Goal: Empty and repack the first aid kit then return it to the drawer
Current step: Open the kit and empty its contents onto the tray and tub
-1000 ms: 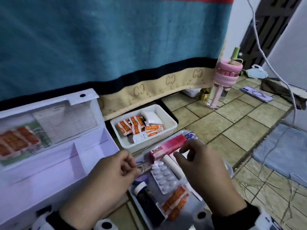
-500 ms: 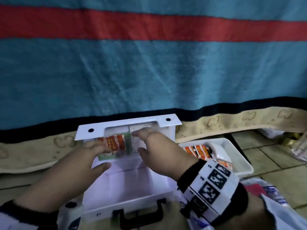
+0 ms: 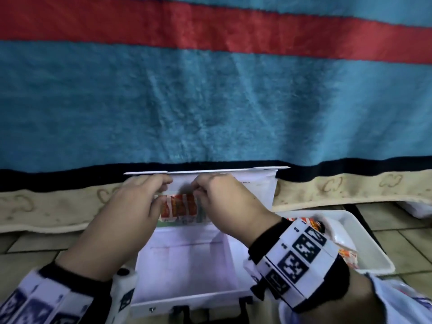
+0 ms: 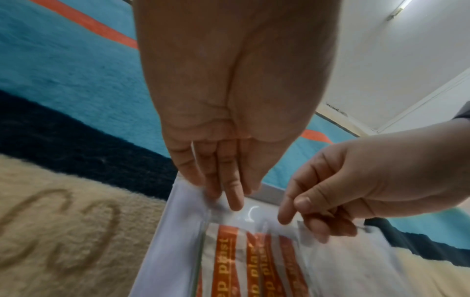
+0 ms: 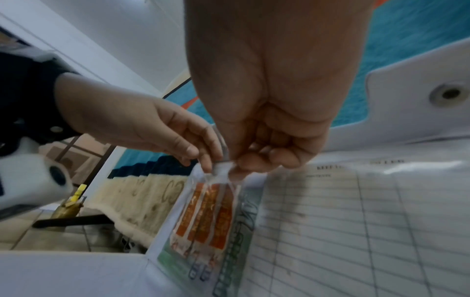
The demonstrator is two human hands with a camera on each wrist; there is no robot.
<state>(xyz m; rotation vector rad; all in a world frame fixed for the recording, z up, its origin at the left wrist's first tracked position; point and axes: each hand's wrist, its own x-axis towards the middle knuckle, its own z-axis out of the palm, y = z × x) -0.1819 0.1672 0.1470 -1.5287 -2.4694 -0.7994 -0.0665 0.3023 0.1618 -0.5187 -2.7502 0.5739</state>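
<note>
The white first aid kit (image 3: 187,265) lies open on the floor, its bottom bare and its lid (image 3: 257,190) upright. A clear pocket in the lid holds orange plaster strips (image 3: 178,208) (image 4: 223,261) (image 5: 203,217) and a lined paper chart (image 5: 356,221). My right hand (image 3: 203,188) (image 5: 254,158) pinches the pocket's top edge above the strips. My left hand (image 3: 152,190) (image 4: 229,191) touches the same edge with nearly straight fingers, just left of the right hand.
A white tray (image 3: 364,232) with orange sachets (image 3: 348,254) sits on the tiled floor (image 3: 28,258) right of the kit. A blue, red and beige blanket (image 3: 210,101) hangs right behind the lid. The kit's black handle (image 3: 182,309) faces me.
Both hands left the medicines at the right and went to the kit lid. Half a second ago they lay on the pocket; now the right hand pinches its top edge.
</note>
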